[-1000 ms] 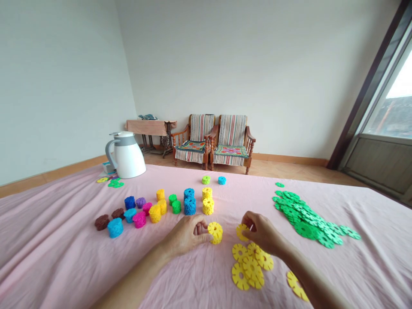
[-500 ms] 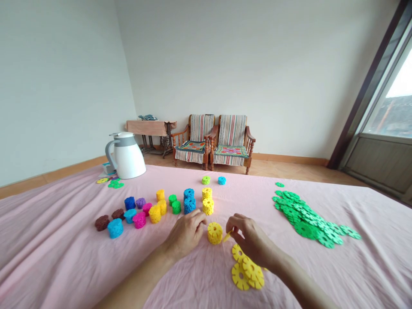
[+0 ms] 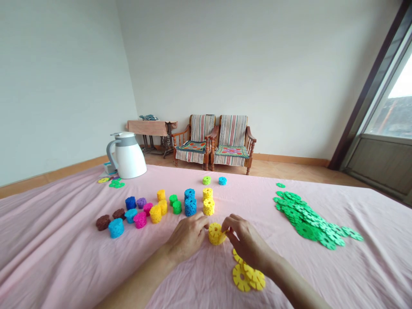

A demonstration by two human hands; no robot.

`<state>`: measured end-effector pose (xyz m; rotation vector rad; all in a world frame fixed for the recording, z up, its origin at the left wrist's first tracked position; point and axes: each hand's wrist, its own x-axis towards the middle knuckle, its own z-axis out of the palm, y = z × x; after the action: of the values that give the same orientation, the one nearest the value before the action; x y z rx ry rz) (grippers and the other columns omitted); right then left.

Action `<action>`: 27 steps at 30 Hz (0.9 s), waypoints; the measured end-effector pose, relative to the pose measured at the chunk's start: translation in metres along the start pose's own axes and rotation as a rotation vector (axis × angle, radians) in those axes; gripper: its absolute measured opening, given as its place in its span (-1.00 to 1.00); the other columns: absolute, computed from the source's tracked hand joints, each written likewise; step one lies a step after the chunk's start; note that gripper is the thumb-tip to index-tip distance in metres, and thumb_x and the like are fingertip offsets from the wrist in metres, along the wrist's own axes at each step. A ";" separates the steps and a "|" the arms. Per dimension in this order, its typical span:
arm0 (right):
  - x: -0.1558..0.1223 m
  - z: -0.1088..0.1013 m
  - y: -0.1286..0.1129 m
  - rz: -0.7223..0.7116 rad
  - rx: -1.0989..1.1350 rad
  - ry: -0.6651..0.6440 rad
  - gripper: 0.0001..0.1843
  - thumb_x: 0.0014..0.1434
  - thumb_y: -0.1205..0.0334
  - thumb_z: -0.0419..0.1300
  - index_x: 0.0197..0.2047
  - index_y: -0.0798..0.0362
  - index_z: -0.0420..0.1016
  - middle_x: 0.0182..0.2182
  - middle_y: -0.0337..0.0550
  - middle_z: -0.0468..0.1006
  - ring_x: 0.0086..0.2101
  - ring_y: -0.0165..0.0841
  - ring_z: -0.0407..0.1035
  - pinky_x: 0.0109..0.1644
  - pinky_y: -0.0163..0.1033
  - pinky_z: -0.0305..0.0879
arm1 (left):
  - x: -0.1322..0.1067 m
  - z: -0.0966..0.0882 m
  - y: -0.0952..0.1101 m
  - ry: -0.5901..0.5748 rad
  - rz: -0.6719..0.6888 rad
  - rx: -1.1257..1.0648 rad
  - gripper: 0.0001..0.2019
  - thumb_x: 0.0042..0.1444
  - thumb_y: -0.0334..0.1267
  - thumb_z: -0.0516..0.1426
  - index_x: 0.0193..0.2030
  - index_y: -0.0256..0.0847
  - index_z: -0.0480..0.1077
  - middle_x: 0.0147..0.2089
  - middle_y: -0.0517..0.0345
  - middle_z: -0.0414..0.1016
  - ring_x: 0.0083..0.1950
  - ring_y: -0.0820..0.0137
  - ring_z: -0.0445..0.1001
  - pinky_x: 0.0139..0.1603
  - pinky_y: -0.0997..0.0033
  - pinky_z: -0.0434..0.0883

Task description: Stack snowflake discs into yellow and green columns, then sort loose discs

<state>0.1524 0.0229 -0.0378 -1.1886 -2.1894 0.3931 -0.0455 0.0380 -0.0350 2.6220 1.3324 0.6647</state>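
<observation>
A short stack of yellow notched plastic discs (image 3: 215,234) stands on the pink cloth between my hands. My right hand (image 3: 246,238) pinches one yellow disc (image 3: 223,236) at the stack's right edge, tilted against it. On the other side, my left hand (image 3: 189,234) is closed with curled fingers, its fingertips close by the stack's left side. Whether they touch it, or hold anything, is hidden. Loose yellow discs (image 3: 241,277) lie in a pile below my right wrist, partly covered by it. Beyond the stack, two taller yellow stacks (image 3: 208,207) stand one behind the other.
Blue stacks (image 3: 190,207), green stacks (image 3: 177,207) and several stacks of other colours stand to the left. A spread heap of green discs (image 3: 305,219) lies at right. A white jug (image 3: 129,156) stands at the far left. Two wooden chairs (image 3: 231,146) are behind the cloth-covered surface.
My right hand has moved slightly left, bringing the pinched yellow disc from beside the stack up against its right edge. My left hand has come slightly nearer the stack.
</observation>
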 end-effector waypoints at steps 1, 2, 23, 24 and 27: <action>0.000 0.001 0.000 -0.002 0.004 0.005 -0.78 0.09 0.52 -0.03 -0.34 0.06 0.36 -0.37 -0.18 0.43 -0.34 -0.41 0.32 -0.28 -0.35 0.19 | 0.000 0.000 0.000 -0.001 0.002 0.002 -0.79 0.01 -0.57 -0.06 -0.40 -0.18 0.27 -0.33 0.19 0.34 -0.27 0.41 0.36 -0.31 0.50 0.22; 0.000 0.001 0.000 -0.004 0.009 0.008 -0.77 0.09 0.52 -0.03 -0.34 0.06 0.36 -0.38 -0.18 0.43 -0.34 -0.41 0.32 -0.28 -0.35 0.19 | 0.000 0.000 0.000 -0.001 0.004 0.004 -0.79 0.01 -0.57 -0.06 -0.40 -0.18 0.27 -0.33 0.20 0.34 -0.27 0.41 0.36 -0.31 0.50 0.23; 0.003 -0.003 -0.017 0.470 0.779 0.107 -0.93 -0.11 0.29 0.12 -0.48 0.10 0.34 -0.65 -0.35 0.36 -0.60 -0.50 0.26 -0.52 -0.37 0.15 | -0.006 -0.001 0.031 0.171 0.200 -0.266 -0.63 0.06 -0.18 0.20 0.01 -0.15 0.31 -0.11 0.06 0.39 -0.07 0.29 0.36 -0.02 0.28 0.34; 0.002 -0.003 -0.017 0.465 0.782 0.115 -0.93 -0.12 0.28 0.13 -0.48 0.10 0.34 -0.66 -0.35 0.35 -0.61 -0.50 0.25 -0.52 -0.37 0.15 | -0.006 0.000 0.031 0.170 0.195 -0.290 -0.60 0.03 -0.16 0.23 0.02 -0.15 0.31 -0.10 0.06 0.39 -0.08 0.29 0.36 -0.03 0.29 0.34; -0.002 -0.001 -0.018 0.459 0.794 0.144 -0.91 -0.13 0.27 0.15 -0.50 0.10 0.33 -0.66 -0.36 0.35 -0.61 -0.51 0.25 -0.52 -0.38 0.17 | -0.007 0.001 0.034 0.152 0.193 -0.368 -0.51 -0.05 -0.12 0.27 0.03 -0.16 0.31 -0.10 0.06 0.39 -0.08 0.29 0.37 -0.04 0.32 0.34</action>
<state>0.1425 0.0116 -0.0281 -1.1719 -1.3773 1.1904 -0.0229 0.0121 -0.0280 2.4518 0.8875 1.0442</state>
